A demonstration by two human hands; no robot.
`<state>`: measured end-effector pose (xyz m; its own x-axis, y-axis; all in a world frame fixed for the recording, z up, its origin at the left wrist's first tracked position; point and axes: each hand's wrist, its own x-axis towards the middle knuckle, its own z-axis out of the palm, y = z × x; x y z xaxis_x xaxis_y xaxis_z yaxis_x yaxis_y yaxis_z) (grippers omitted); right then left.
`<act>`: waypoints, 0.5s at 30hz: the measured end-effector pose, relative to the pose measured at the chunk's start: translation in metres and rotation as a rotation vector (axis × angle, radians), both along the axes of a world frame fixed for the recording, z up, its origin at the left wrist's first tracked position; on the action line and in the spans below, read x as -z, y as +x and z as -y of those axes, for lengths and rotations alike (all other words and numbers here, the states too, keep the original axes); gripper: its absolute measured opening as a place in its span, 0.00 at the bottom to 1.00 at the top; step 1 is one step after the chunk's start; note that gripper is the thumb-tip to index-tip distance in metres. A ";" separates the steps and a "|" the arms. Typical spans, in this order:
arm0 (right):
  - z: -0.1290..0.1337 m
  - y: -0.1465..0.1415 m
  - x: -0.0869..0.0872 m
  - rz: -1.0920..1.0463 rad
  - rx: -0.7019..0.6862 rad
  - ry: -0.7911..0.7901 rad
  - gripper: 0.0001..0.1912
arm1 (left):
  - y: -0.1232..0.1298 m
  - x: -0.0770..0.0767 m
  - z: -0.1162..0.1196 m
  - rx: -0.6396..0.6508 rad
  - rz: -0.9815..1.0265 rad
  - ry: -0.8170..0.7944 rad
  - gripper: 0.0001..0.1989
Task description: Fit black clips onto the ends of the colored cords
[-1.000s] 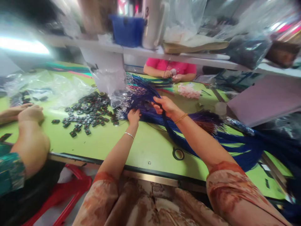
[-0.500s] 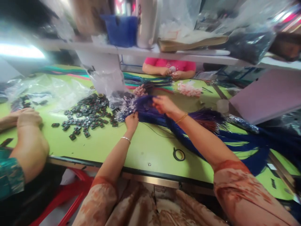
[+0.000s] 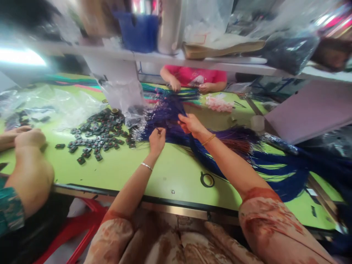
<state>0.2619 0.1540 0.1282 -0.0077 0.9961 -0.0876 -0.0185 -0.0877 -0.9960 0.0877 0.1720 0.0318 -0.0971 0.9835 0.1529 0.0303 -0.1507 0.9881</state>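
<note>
My right hand (image 3: 192, 125) is closed round a bundle of dark blue wires (image 3: 170, 112), lifted a little above the table. The wires' silvery tips (image 3: 140, 128) fan out to the left, and their long tails run away to the right under my forearm. My left hand (image 3: 157, 141) is just left of it, fingers pinched together at the near edge of the bundle. Something small and dark shows at its fingertips, too small to make out. Further left lies a spread pile of small black plastic parts (image 3: 103, 128).
A roll of black tape (image 3: 207, 179) lies near the front edge of the green table (image 3: 132, 176). Clear plastic bags (image 3: 68, 106) are at the left. Co-workers' hands are at the left (image 3: 30, 137) and across the table (image 3: 176, 85). A loaded shelf (image 3: 228, 66) crosses overhead.
The blue wires now spread further up and away, over the pink pieces behind them. My left hand has turned slightly upright and moved a little right. Across the table, a co-worker's hands have parted.
</note>
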 end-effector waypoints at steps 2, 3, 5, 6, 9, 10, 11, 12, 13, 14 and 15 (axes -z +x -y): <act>-0.001 -0.003 0.005 -0.005 -0.012 -0.009 0.18 | 0.008 -0.010 0.005 -0.025 0.168 -0.007 0.11; -0.002 -0.004 0.006 -0.018 -0.003 -0.001 0.18 | 0.010 -0.015 0.007 -0.050 0.253 -0.028 0.13; -0.004 -0.004 0.009 -0.052 0.026 0.013 0.18 | 0.013 -0.021 0.010 -0.086 0.345 -0.056 0.15; -0.005 -0.004 0.011 -0.062 0.030 0.010 0.18 | 0.013 -0.022 0.012 -0.071 0.329 -0.042 0.15; -0.005 -0.005 0.015 -0.051 -0.041 -0.034 0.18 | 0.009 -0.020 0.016 0.044 0.242 0.021 0.10; -0.004 -0.006 0.016 -0.041 -0.079 -0.048 0.18 | 0.006 -0.019 0.016 0.055 0.275 0.003 0.07; -0.004 -0.007 0.017 -0.033 -0.111 -0.056 0.18 | 0.003 -0.018 0.014 0.042 0.346 -0.041 0.06; -0.003 -0.008 0.018 -0.029 -0.131 -0.059 0.17 | -0.002 -0.017 0.011 0.014 0.443 -0.100 0.05; -0.002 -0.009 0.019 -0.028 -0.139 -0.059 0.18 | -0.007 -0.018 0.008 -0.011 0.547 -0.161 0.06; -0.001 -0.009 0.019 -0.030 -0.140 -0.058 0.18 | -0.013 -0.019 0.004 -0.019 0.639 -0.212 0.06; 0.000 -0.009 0.019 -0.032 -0.141 -0.059 0.18 | -0.020 -0.021 0.000 -0.008 0.705 -0.247 0.07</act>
